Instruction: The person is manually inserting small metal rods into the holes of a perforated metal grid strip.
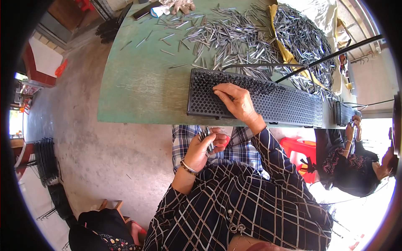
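Observation:
My left hand is closed round a bundle of thin metal strips, in front of the table's near edge. Over the left part of a long black tray full of round holes is my right hand, its thumb and fingertips pinched together. What they hold, if anything, is too small to make out. Many dark strip ends stand in the holes on the tray's left and along its far side; the near right holes show none. Behind the tray, loose metal strips lie in a heap.
The green table carries a yellow-edged sack of strips at the far right and gloves at the back. A black metal frame slants over the tray. Rightward, a co-worker's hands are at another tray, near a red stool.

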`<control>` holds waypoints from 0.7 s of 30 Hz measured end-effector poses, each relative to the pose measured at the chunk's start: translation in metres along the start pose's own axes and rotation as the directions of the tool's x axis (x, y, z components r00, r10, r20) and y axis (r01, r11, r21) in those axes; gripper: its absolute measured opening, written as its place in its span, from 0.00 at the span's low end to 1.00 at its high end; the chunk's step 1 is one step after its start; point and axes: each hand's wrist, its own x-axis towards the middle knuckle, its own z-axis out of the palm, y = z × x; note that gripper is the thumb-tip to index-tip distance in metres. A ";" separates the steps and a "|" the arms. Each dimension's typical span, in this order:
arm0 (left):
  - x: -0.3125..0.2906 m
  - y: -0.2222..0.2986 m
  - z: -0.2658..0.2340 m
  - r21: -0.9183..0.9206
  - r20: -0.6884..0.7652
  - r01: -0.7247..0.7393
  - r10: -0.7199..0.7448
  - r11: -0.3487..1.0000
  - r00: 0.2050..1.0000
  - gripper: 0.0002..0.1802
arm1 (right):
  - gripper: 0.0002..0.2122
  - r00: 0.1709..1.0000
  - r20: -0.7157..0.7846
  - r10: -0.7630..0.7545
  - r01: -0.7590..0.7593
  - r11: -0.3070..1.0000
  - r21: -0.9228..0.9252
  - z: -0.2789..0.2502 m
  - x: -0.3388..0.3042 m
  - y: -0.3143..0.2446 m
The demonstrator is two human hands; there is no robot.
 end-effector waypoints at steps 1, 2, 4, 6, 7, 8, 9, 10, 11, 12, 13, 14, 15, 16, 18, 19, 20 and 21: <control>0.000 0.000 0.000 -0.004 0.000 0.000 0.000 1.000 1.000 0.15 | 0.06 1.000 0.000 0.000 0.000 1.000 0.000 0.001 0.000 -0.004; 0.000 0.000 0.000 -0.004 -0.001 0.001 -0.001 1.000 1.000 0.15 | 0.07 1.000 -0.014 -0.004 0.003 0.998 -0.056 0.002 -0.001 -0.009; 0.001 0.000 0.000 0.000 -0.008 0.011 -0.011 1.000 1.000 0.15 | 0.07 1.000 -0.029 -0.009 0.005 0.994 -0.113 0.004 -0.001 -0.010; 0.001 0.000 0.000 0.007 -0.010 0.010 -0.010 1.000 1.000 0.15 | 0.08 0.998 -0.044 -0.047 0.040 0.988 -0.152 0.005 0.000 -0.008; 0.001 0.000 0.001 0.014 -0.012 0.009 -0.009 1.000 1.000 0.15 | 0.08 0.998 -0.044 -0.046 0.039 0.987 -0.153 0.005 0.001 -0.008; 0.000 0.000 0.001 0.014 -0.011 0.010 -0.010 1.000 1.000 0.15 | 0.08 0.997 -0.037 -0.070 0.062 0.980 -0.187 0.004 0.002 -0.010; 0.000 0.000 0.000 0.017 -0.014 0.015 -0.015 1.000 1.000 0.15 | 0.08 0.995 -0.029 -0.095 0.087 0.972 -0.218 0.004 0.002 -0.011; 0.000 0.000 0.000 0.020 -0.017 0.021 -0.021 1.000 1.000 0.15 | 0.08 0.995 -0.028 -0.096 0.088 0.972 -0.217 0.004 0.002 -0.009; 0.000 0.000 0.000 0.019 -0.018 0.020 -0.020 1.000 1.000 0.15 | 0.08 0.991 -0.031 -0.128 0.117 0.963 -0.244 0.004 0.001 -0.007; -0.001 0.001 0.001 0.017 -0.013 0.029 -0.029 0.999 1.000 0.15 | 0.08 0.987 -0.035 -0.160 0.144 0.951 -0.272 0.004 0.000 -0.005; -0.001 0.001 0.002 0.014 -0.007 0.038 -0.037 0.999 0.999 0.16 | 0.08 0.987 -0.036 -0.160 0.144 0.951 -0.274 0.005 -0.002 -0.003; -0.001 0.001 0.002 0.014 -0.006 0.038 -0.038 0.999 0.999 0.16 | 0.08 0.989 -0.055 -0.139 0.118 0.950 -0.290 0.007 -0.004 -0.002; -0.001 0.001 0.002 -0.001 0.000 0.044 -0.044 0.999 0.999 0.16 | 0.08 0.990 -0.073 -0.119 0.092 0.949 -0.302 0.008 -0.005 -0.003; -0.002 0.001 0.002 -0.016 0.005 0.051 -0.051 0.999 0.999 0.16 | 0.08 0.990 -0.072 -0.119 0.092 0.949 -0.301 0.009 -0.006 -0.004; -0.001 0.002 0.007 -0.006 -0.012 0.038 -0.038 0.999 0.999 0.16 | 0.08 0.989 -0.103 -0.105 0.069 0.948 -0.311 0.010 -0.005 -0.008; -0.001 0.004 0.009 0.005 -0.027 0.025 -0.025 1.000 0.999 0.15 | 0.08 0.989 -0.103 -0.105 0.068 0.948 -0.310 0.009 -0.006 -0.010; 0.000 0.005 0.010 0.005 -0.028 0.025 -0.025 1.000 0.999 0.15 | 0.08 0.991 -0.129 -0.036 0.010 0.981 -0.196 0.007 -0.007 -0.012; 0.001 0.006 0.008 0.003 -0.023 0.008 -0.008 1.000 1.000 0.16 | 0.08 0.989 -0.143 0.034 -0.045 0.996 -0.075 0.006 -0.009 -0.015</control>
